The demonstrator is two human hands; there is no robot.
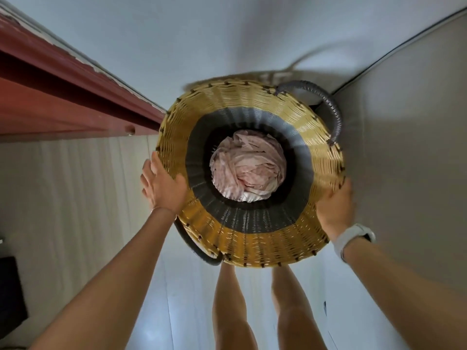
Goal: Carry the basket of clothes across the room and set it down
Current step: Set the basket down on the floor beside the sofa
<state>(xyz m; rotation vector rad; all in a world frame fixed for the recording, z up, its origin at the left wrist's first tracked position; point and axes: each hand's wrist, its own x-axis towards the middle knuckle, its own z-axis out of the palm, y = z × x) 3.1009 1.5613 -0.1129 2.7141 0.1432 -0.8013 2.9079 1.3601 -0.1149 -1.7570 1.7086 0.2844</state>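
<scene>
A round woven basket [252, 246], yellow at the rim with grey and black bands lower down, fills the middle of the view, seen from straight above. Crumpled pale pink clothes [249, 168] lie at its bottom. My left hand [163, 184] presses on the left rim, thumb inside and fingers spread on the outer wall. At the right rim my right hand [334, 204] grips the basket, a white watch on its wrist. One grey handle [331, 109] arches at the far right, another sits at the near left. My bare legs stand below the basket.
A red-brown wooden door frame [63, 97] runs along the left. A grey wall [404, 147] closes the right side, a pale ribbed wall the left. A dark object [10, 294] sits at the far left. The white floor [177, 299] forms a narrow passage.
</scene>
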